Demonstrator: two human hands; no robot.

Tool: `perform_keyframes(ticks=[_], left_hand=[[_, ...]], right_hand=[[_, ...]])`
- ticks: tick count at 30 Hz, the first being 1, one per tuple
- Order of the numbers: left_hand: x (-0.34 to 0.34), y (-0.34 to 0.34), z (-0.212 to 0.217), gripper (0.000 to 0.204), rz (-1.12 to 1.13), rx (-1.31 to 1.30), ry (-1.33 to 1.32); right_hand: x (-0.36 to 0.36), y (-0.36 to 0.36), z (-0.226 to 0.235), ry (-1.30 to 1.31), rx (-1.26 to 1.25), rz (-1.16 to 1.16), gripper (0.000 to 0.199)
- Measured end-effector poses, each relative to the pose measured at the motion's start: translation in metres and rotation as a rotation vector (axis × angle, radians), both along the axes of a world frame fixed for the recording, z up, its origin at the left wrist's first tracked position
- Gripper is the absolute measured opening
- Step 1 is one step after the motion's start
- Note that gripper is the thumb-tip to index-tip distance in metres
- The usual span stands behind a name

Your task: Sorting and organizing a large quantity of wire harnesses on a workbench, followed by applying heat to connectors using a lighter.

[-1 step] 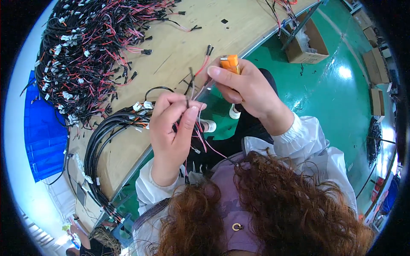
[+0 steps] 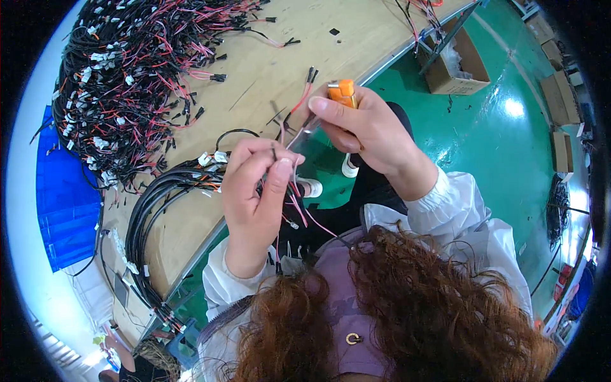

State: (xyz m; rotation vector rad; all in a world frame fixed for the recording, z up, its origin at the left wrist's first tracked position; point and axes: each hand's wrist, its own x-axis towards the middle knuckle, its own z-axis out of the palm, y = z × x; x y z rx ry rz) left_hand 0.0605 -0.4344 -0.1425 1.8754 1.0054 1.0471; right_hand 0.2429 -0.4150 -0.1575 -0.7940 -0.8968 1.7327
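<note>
My left hand is closed in a pinch on thin pink and black wires, some of which hang below the fingers. A short dark wire end sticks up above it, blurred by motion. To its right, my right hand is closed around a small orange tool with a silvery metal end; its exact kind does not show. Pale strands run from the left fingertips to just below the right thumb. Whether the right fingers also grip these strands I cannot tell.
A large heap of black and red wire harnesses with white connectors covers the table's far left. A bundle of black cables curves along its near side. Cardboard boxes stand on the green floor at right.
My left hand has shifted slightly left, and the wire end above it has swung left. My right hand and the orange tool have barely moved.
</note>
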Motion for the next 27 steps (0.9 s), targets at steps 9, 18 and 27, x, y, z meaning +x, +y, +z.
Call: perform_keyframes(ticks=[9, 18, 27], left_hand=[[-0.018, 0.006, 0.001, 0.020, -0.210, -0.674, -1.116], [0.028, -0.004, 0.013, 0.019, 0.159, -0.465, -0.372], [0.033, -0.003, 0.001, 0.008, 0.259, -0.375, -0.480]], right_hand=[[-0.003, 0.010, 0.000, 0.107, -0.006, -0.072, 0.023], [-0.021, 0.001, 0.014, -0.054, 0.066, -0.120, 0.020], [-0.021, -0.009, 0.009, -0.013, 0.129, -0.206, 0.017]])
